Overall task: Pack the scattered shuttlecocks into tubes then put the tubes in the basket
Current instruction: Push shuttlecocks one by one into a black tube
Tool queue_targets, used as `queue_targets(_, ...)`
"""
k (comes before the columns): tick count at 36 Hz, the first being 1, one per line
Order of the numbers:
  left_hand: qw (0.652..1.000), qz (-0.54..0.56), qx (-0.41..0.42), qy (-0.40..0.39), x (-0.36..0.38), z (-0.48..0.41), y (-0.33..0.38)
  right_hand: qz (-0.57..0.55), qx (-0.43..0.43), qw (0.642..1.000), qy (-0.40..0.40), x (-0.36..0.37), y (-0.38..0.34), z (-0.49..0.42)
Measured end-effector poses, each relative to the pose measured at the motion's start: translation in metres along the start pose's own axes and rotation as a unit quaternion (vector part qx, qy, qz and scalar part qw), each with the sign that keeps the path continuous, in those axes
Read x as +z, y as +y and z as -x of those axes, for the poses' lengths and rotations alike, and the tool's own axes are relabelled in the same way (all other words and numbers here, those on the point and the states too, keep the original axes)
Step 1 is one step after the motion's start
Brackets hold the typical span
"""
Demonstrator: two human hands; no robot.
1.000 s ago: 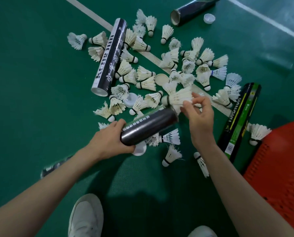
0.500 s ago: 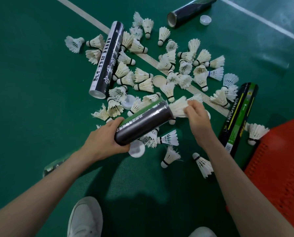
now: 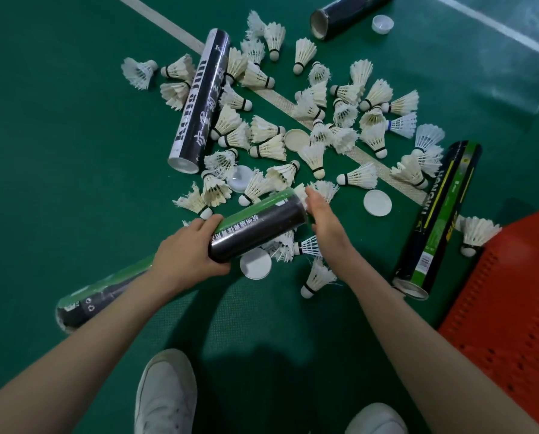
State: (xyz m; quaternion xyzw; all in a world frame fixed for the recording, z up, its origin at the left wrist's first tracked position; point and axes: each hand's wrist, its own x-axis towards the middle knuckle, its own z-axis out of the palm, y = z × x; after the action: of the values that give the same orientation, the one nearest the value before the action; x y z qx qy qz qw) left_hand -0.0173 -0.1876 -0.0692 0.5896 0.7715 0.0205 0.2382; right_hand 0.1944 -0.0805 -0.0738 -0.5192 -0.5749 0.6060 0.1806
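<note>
Head view: tube (image 3: pixel 255 227) tight in left grip (image 3: pixel 186 255) at near end, right grip (image 3: pixel 324 220) flat, released, against mouth.

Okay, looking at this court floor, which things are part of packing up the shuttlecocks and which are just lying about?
Job: held tube in left hand, right hand at its mouth, scattered shuttlecocks, spare tubes, white lids, orange basket.
Lying about: court lines, white shoes.
</note>
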Motion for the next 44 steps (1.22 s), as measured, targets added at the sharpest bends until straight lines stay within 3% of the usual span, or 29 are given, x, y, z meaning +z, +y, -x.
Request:
queue_targets(3, 0.999, 0.001, -0.043, 0.002, 0.000, 0.002, -0.009, 0.107, -0.007, 0.991, 0.077, -0.008, 0.011, -0.009)
queue_targets(10, 0.996, 0.018, -0.092, 0.003, 0.005, 0.015, -0.025, 0.378, -0.138, 0.915, 0.033, 0.007, 0.044, -0.010)
queue_targets(18, 0.996, 0.021, -0.084, 0.019, 0.008, 0.012, -0.018, 0.413, -0.179, 0.890, 0.066, 0.023, 0.047, -0.020)
queue_targets(22, 0.996, 0.026, -0.080, 0.033, 0.008, 0.008, -0.018, 0.299, -0.167, 0.924, 0.169, 0.013, 0.037, -0.023)
queue_targets(26, 0.996, 0.026, -0.074, 0.032, 0.008, 0.008, -0.022, 0.158, -0.073, 0.950, 0.258, -0.007, 0.016, -0.030)
queue_targets(31, 0.997, 0.032, -0.060, 0.027, 0.007, 0.010, -0.021, -0.001, -0.019, 0.950, 0.312, -0.030, -0.007, -0.032)
queue_targets(40, 0.998, 0.036, 0.002, 0.047, 0.003, 0.013, -0.017, -0.151, 0.050, 0.970, 0.183, -0.031, -0.037, -0.031)
queue_targets(44, 0.998, 0.039, 0.009, 0.057, 0.001, 0.016, -0.018, -0.175, 0.039, 0.969, 0.171, -0.036, -0.044, -0.026)
